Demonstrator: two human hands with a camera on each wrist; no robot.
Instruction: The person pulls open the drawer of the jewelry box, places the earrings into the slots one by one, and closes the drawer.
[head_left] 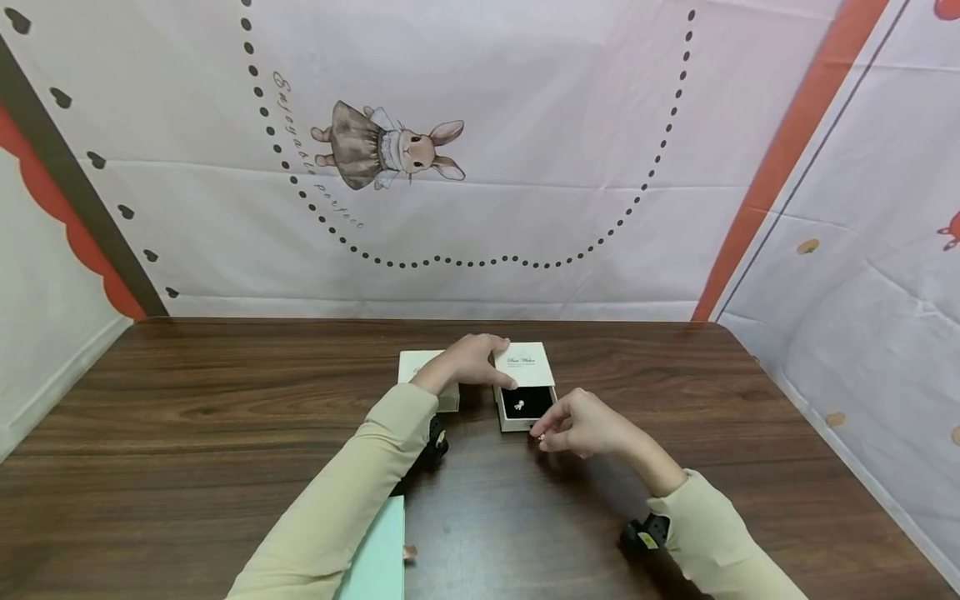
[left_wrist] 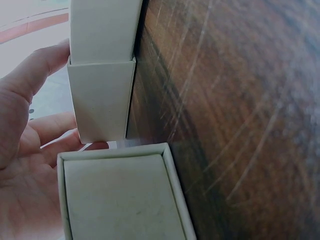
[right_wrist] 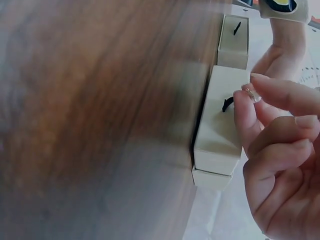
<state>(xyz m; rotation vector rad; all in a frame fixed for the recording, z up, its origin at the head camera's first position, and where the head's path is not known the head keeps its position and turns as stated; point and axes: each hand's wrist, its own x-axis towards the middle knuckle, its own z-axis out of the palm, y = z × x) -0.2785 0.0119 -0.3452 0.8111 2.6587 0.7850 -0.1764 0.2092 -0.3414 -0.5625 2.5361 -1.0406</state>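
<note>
A white drawer-style jewelry box [head_left: 525,365] has its drawer pulled partway toward me. On the drawer's black pad [head_left: 538,403] lies a small silvery piece of jewelry [head_left: 519,405]. My left hand [head_left: 471,360] grips the box's sleeve from the left, thumb at the near edge and fingers toward the back; the left wrist view shows that hand against the sleeve [left_wrist: 102,100]. Just off the drawer's front right corner, my right hand [head_left: 588,425] pinches a tiny shiny piece of jewelry [right_wrist: 252,94] between thumb and index finger. A black ribbon pull [right_wrist: 228,104] hangs on the drawer front.
A second white box [head_left: 418,363] stands left of the first, partly behind my left wrist. A mint-green flat item [head_left: 381,550] lies at the near edge beside my left sleeve. Behind the brown wooden table [head_left: 225,433] hangs a printed cloth [head_left: 525,167].
</note>
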